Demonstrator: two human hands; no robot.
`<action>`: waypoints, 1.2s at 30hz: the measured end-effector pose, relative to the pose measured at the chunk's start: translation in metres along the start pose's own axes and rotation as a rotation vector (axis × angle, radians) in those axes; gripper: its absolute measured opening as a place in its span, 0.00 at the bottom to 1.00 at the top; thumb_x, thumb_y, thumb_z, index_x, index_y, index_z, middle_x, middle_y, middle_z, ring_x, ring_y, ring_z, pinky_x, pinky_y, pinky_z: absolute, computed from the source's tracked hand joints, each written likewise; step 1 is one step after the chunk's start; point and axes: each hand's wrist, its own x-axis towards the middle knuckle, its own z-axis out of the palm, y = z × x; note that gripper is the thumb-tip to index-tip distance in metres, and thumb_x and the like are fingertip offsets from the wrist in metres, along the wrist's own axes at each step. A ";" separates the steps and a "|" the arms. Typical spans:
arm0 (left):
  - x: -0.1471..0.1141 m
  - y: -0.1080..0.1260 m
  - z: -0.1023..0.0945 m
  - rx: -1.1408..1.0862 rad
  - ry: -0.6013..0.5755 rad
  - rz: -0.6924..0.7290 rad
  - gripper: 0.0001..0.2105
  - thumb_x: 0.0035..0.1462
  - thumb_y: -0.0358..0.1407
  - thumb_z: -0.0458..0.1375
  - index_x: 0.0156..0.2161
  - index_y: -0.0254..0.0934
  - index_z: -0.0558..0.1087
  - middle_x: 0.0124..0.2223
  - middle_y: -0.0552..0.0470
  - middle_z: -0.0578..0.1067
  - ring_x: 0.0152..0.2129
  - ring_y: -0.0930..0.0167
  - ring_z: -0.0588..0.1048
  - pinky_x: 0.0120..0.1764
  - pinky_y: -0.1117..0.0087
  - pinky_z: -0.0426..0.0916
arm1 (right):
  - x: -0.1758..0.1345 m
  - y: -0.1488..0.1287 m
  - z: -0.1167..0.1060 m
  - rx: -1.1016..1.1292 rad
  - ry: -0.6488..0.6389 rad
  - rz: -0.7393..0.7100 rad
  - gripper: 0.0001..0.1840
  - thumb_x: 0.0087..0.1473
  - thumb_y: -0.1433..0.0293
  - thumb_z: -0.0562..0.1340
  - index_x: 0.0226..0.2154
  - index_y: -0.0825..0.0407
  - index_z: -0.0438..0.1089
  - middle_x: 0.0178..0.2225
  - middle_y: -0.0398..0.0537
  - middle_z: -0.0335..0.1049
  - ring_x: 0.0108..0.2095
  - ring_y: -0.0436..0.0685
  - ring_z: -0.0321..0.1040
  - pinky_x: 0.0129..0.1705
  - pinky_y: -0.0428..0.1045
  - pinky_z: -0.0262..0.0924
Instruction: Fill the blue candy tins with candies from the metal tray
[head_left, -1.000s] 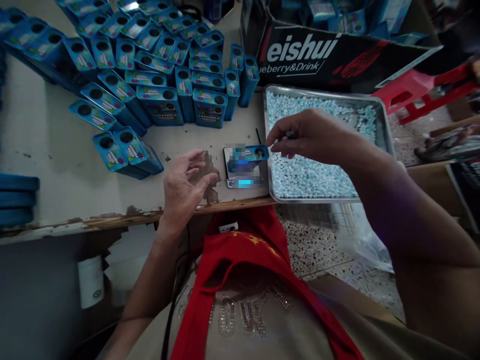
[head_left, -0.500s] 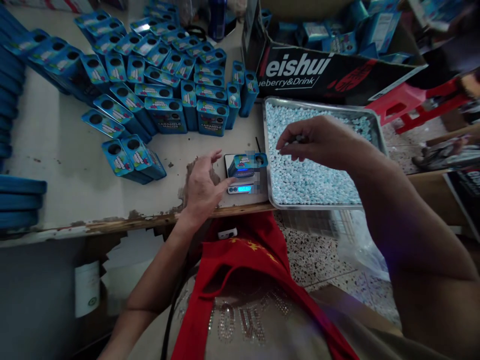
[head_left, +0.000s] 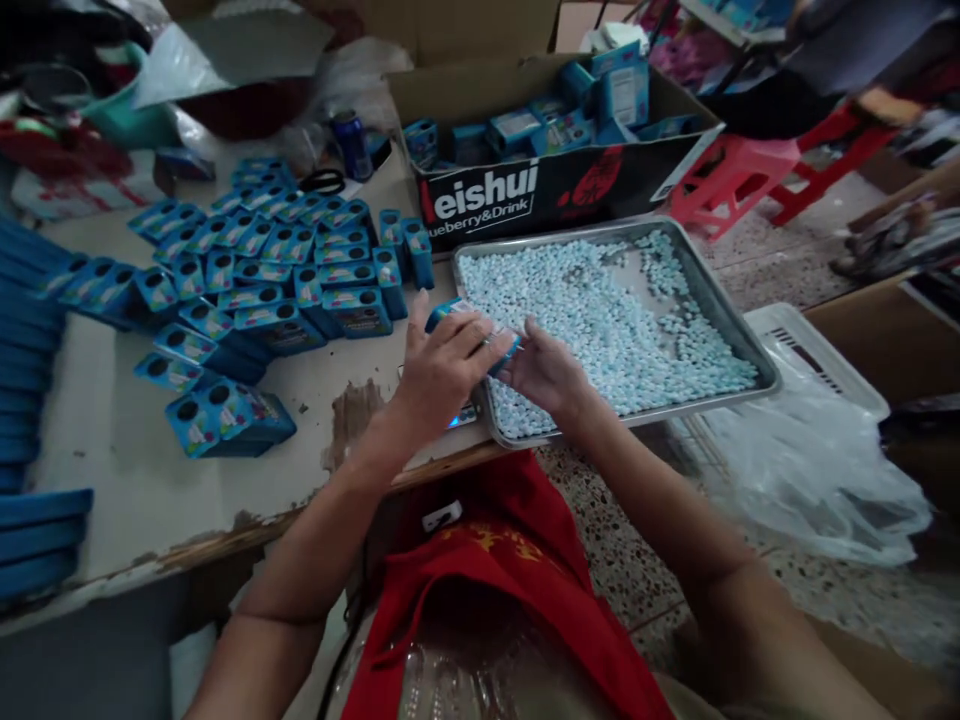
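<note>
A blue candy tin (head_left: 441, 314) lies tilted in my left hand (head_left: 439, 368), whose fingers wrap over it from above. My right hand (head_left: 546, 372) is cupped, palm up, at the tin's right end, fingers apart, above the tray's left side; whether it touches the tin is unclear. Beneath the left hand, a small digital scale (head_left: 463, 415) is mostly hidden, with a bit of its lit display showing. Small pale blue and white candies (head_left: 585, 310) fill much of the metal tray (head_left: 645, 416), thinner toward its right side.
Several upright blue tins with round openings (head_left: 277, 325) crowd the table's left. Behind the tray, a black cardboard box (head_left: 547, 190) holds more blue packs. A drink can (head_left: 351, 145) and scissors (head_left: 322, 181) sit at the back. Red stools (head_left: 742, 170) and a plastic bag (head_left: 817, 480) are rightward.
My left hand has lifted the tin off the scale and tilted it rightward. My right hand has moved left from over the candies to the tin's end and turned palm up. The view has shifted.
</note>
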 end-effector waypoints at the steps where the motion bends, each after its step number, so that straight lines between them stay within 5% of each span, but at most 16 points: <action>1: 0.002 -0.003 0.003 0.011 -0.007 -0.022 0.22 0.72 0.24 0.60 0.59 0.53 0.84 0.59 0.51 0.85 0.63 0.57 0.79 0.82 0.33 0.47 | 0.002 0.002 0.003 0.070 -0.001 0.017 0.19 0.77 0.52 0.63 0.38 0.46 0.76 0.35 0.46 0.80 0.34 0.57 0.77 0.38 0.50 0.78; 8: -0.015 -0.018 0.007 -0.126 0.187 -0.317 0.16 0.70 0.33 0.66 0.59 0.48 0.84 0.59 0.46 0.85 0.58 0.55 0.82 0.70 0.50 0.73 | 0.010 0.002 0.001 0.159 -0.022 0.073 0.14 0.76 0.60 0.61 0.38 0.47 0.76 0.38 0.55 0.82 0.44 0.63 0.82 0.52 0.58 0.83; 11: -0.038 -0.022 0.007 -0.366 0.296 -0.565 0.18 0.66 0.42 0.73 0.59 0.44 0.81 0.56 0.47 0.86 0.53 0.59 0.85 0.61 0.58 0.80 | 0.003 -0.008 -0.009 -0.001 -0.048 0.034 0.17 0.74 0.53 0.64 0.39 0.46 0.79 0.41 0.55 0.83 0.50 0.64 0.83 0.57 0.59 0.81; 17: -0.084 -0.029 0.018 -0.682 0.291 -0.822 0.26 0.54 0.49 0.80 0.53 0.44 0.80 0.49 0.50 0.88 0.47 0.61 0.89 0.55 0.58 0.86 | -0.021 -0.038 -0.034 -0.750 -0.099 -0.496 0.24 0.71 0.41 0.66 0.41 0.41 0.87 0.64 0.48 0.82 0.70 0.68 0.72 0.74 0.65 0.62; 22: -0.093 -0.024 0.015 -0.772 0.312 -0.779 0.34 0.50 0.49 0.83 0.59 0.42 0.80 0.58 0.44 0.87 0.56 0.59 0.87 0.62 0.57 0.83 | -0.021 -0.047 -0.058 -1.161 0.070 -0.673 0.19 0.62 0.45 0.73 0.38 0.42 0.86 0.42 0.53 0.86 0.45 0.70 0.79 0.58 0.68 0.69; 28: -0.104 -0.019 -0.028 -0.668 0.463 -0.724 0.28 0.56 0.48 0.82 0.58 0.43 0.82 0.56 0.45 0.86 0.58 0.60 0.85 0.64 0.58 0.80 | -0.039 -0.062 -0.080 -1.767 0.140 -0.721 0.13 0.62 0.54 0.73 0.41 0.44 0.86 0.42 0.55 0.86 0.44 0.71 0.78 0.54 0.65 0.68; 32: -0.104 -0.013 -0.057 -0.447 0.595 -0.615 0.19 0.61 0.45 0.80 0.52 0.41 0.84 0.50 0.49 0.87 0.49 0.64 0.86 0.56 0.60 0.81 | -0.056 -0.075 -0.058 -1.919 0.138 -0.641 0.12 0.63 0.58 0.72 0.42 0.47 0.86 0.41 0.54 0.87 0.42 0.67 0.80 0.48 0.59 0.68; 36: -0.090 0.003 -0.079 -0.093 0.633 -0.437 0.11 0.68 0.39 0.76 0.52 0.43 0.84 0.51 0.53 0.86 0.51 0.62 0.84 0.59 0.57 0.78 | -0.056 -0.081 -0.020 -1.866 0.127 -0.672 0.15 0.63 0.59 0.71 0.44 0.51 0.87 0.41 0.55 0.88 0.38 0.62 0.79 0.46 0.56 0.68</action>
